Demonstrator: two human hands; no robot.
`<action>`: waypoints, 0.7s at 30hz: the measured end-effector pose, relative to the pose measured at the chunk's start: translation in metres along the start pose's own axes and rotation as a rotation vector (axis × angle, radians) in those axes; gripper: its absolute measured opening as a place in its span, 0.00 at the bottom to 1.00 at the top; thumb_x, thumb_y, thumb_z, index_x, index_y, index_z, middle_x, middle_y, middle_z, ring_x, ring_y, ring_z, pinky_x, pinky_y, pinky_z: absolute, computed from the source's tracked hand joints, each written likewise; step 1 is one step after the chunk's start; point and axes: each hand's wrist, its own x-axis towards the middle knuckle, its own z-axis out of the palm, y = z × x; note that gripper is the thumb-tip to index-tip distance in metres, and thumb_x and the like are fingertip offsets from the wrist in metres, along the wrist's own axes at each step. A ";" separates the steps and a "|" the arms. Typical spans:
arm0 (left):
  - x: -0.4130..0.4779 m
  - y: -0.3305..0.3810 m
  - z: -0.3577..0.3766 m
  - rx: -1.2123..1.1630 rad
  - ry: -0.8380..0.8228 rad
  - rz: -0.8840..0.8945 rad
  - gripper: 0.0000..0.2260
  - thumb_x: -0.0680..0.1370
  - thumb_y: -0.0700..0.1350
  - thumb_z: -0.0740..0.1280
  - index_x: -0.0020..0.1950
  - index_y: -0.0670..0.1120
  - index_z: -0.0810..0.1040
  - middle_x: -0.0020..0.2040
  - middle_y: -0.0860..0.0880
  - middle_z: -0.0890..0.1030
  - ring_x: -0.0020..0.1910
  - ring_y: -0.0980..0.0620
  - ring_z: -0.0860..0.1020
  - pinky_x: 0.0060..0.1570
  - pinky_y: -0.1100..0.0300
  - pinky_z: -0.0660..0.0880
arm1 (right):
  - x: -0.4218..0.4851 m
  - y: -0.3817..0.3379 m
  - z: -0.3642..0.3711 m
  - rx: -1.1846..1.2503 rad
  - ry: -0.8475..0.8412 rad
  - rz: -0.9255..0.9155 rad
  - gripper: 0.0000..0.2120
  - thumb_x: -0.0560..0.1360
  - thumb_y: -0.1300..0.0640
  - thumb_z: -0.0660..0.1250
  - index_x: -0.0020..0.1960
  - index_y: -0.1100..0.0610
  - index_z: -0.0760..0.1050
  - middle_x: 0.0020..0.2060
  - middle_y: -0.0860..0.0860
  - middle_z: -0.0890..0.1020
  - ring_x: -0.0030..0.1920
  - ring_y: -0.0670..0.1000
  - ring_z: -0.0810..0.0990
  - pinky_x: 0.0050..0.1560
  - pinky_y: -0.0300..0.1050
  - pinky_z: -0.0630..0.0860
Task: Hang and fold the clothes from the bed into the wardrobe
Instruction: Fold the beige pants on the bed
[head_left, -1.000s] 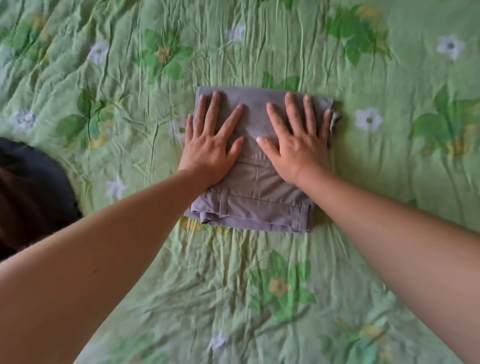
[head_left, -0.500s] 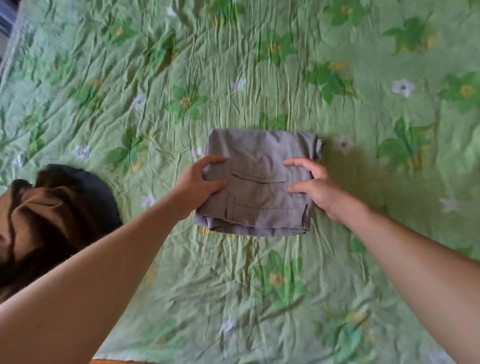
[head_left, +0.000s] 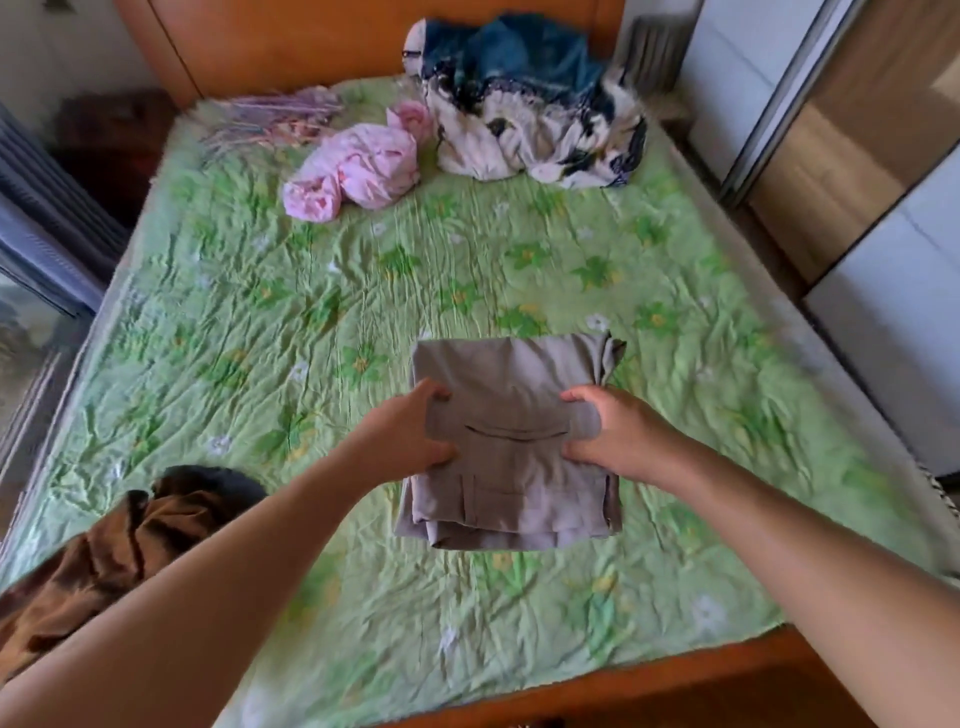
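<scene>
Grey folded trousers gripped by left hand and right hand.

**Person's body, head view.** Only the two arms and the hands fall within the picture. The left forearm comes in at the lower left corner and the right forearm at the lower right. Both are bare along their whole visible length, from the picture's edge to the wrist. Under the wide-angle lens each forearm looks very broad near the camera and tapers to a narrow wrist. The left hand and right hand are likewise bare. Thumbs and knuckles show plainly. Nails and finer marks on the skin are too blurred to tell.
</scene>
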 end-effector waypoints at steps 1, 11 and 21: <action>-0.013 0.015 -0.009 0.030 -0.012 0.035 0.33 0.71 0.49 0.76 0.73 0.50 0.68 0.56 0.50 0.77 0.48 0.51 0.76 0.38 0.62 0.70 | -0.023 -0.009 -0.012 -0.031 0.022 0.005 0.34 0.70 0.47 0.77 0.73 0.46 0.69 0.71 0.50 0.72 0.67 0.52 0.74 0.58 0.44 0.72; -0.132 0.184 -0.066 0.193 -0.063 0.287 0.30 0.71 0.49 0.75 0.71 0.48 0.70 0.61 0.44 0.78 0.51 0.47 0.76 0.46 0.59 0.71 | -0.239 -0.040 -0.121 -0.057 0.219 0.142 0.33 0.70 0.47 0.76 0.72 0.49 0.70 0.70 0.52 0.73 0.64 0.54 0.75 0.51 0.47 0.73; -0.209 0.416 -0.016 0.271 -0.115 0.575 0.29 0.73 0.48 0.75 0.72 0.48 0.70 0.63 0.44 0.75 0.53 0.47 0.76 0.44 0.60 0.72 | -0.452 0.055 -0.224 0.034 0.492 0.293 0.33 0.67 0.49 0.73 0.71 0.47 0.71 0.65 0.51 0.74 0.55 0.49 0.73 0.42 0.39 0.70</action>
